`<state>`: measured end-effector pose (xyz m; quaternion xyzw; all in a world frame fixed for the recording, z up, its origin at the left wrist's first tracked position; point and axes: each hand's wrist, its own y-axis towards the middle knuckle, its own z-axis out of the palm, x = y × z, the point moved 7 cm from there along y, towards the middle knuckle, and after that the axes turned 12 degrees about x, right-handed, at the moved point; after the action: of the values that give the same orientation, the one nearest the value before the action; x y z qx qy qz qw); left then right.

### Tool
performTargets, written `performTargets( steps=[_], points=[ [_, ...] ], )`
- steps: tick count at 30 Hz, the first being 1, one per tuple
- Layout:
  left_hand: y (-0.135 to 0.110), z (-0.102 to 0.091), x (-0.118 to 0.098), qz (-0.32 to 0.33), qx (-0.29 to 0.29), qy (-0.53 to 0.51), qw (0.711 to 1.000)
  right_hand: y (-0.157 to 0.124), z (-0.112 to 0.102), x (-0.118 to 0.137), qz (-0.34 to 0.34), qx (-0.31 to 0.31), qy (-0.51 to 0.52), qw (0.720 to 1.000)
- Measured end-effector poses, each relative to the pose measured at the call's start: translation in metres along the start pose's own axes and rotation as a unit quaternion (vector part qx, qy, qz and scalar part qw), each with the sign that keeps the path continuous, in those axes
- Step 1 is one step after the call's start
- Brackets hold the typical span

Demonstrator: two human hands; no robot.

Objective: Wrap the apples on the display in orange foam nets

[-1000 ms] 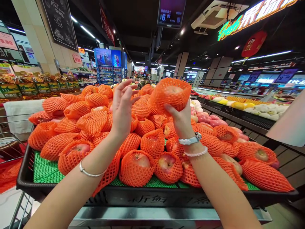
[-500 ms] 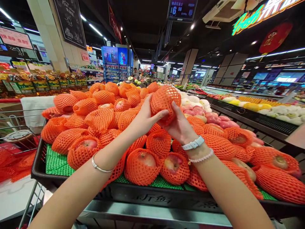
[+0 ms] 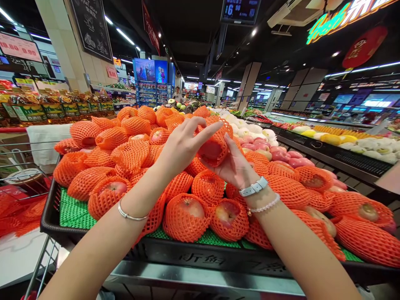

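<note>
Spanning the front edge of the black tray (image 3: pixel 168 256) were both bare forearms, L w/ a silver bangle (image 3: pixel 129 215), R w/ a pale-strap watch (image 3: pixel 253 186) & a beaded bracelet (image 3: pixel 265 205). Just under that edge ran a steel rail (image 3: pixel 187 273). Green mesh liner (image 3: pixel 75 212) showed at the front-L corner & in bits along the front edge. Nr the mid-front edge sat a front-row apple (image 3: pixel 187 216) in orange foam net, w/ another netted apple (image 3: pixel 229 216) just R of it, red end facing out.

Farther in, abt mid-tray, the held apple (image 3: pixel 212 151) was up over the pile, orange net on, dark red skin visible at the near end. R hand (image 3: pixel 236 171) was grasping it: fingers & palm round the lower R side, thumb up along the R face. L hand (image 3: pixel 179 146) was arched at its upper L side, fingers bent & spread, one pointing across the net; couldn't tell if they gripped or only touched.

Off the tray's L edge: white cloth (image 3: pixel 46 146), then a row of bottles (image 3: pixel 53 109). Twd the R-rear part: bare red apples (image 3: pixel 283 155), then white-netted fruit (image 3: pixel 250 129). Past the R edge, yellow produce (image 3: pixel 331 138). Way back beyond the rear edge, a blue shelf unit (image 3: pixel 145 71); overhead, a price screen (image 3: pixel 240 10).
</note>
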<state>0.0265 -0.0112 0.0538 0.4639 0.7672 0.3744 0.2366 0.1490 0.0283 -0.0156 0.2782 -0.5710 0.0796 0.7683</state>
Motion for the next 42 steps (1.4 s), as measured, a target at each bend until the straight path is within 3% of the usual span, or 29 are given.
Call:
performTargets(
  steps=[7,11,14,17,20,24,28,32,35,38,40,42],
  points=[
    [0.001,-0.001,0.001,-0.044,-0.004,0.018,0.999,0.000,0.000,0.000,0.004,-0.004,0.042,0.999],
    [-0.004,-0.005,-0.004,-0.039,-0.034,-0.038,0.998,0.000,0.000,-0.001,0.001,-0.013,0.025,1.000],
    [-0.009,-0.008,-0.003,-0.047,-0.090,-0.109,0.989,-0.001,0.003,0.000,-0.006,-0.009,0.000,1.000],
    [-0.014,-0.004,0.012,-0.131,-0.155,-0.215,0.955,-0.002,0.006,0.003,-0.031,-0.015,-0.033,0.999],
    [-0.012,0.021,0.025,-0.213,-0.091,-0.366,0.901,-0.005,0.004,0.012,-0.095,-0.044,-0.090,0.990],
    [-0.008,0.046,0.020,-0.211,0.013,-0.495,0.843,-0.008,-0.003,0.027,-0.185,-0.089,-0.191,0.960],
    [-0.009,0.050,0.018,-0.182,0.012,-0.493,0.851,0.001,-0.006,0.024,-0.162,-0.054,-0.165,0.971],
    [-0.010,0.054,0.020,-0.172,0.005,-0.481,0.860,0.003,-0.009,0.025,-0.164,-0.069,-0.174,0.969],
    [-0.011,0.060,0.017,-0.178,0.012,-0.498,0.848,-0.006,-0.012,0.033,-0.203,-0.121,-0.223,0.946],
    [-0.011,0.067,0.012,-0.196,0.040,-0.527,0.826,-0.023,-0.013,0.047,-0.276,-0.186,-0.279,0.901],
    [-0.012,0.071,0.009,-0.198,0.071,-0.545,0.811,-0.029,-0.011,0.052,-0.297,-0.198,-0.313,0.880],
    [-0.013,0.074,0.008,-0.202,0.105,-0.540,0.810,-0.028,-0.008,0.053,-0.282,-0.188,-0.340,0.877]
  ],
)
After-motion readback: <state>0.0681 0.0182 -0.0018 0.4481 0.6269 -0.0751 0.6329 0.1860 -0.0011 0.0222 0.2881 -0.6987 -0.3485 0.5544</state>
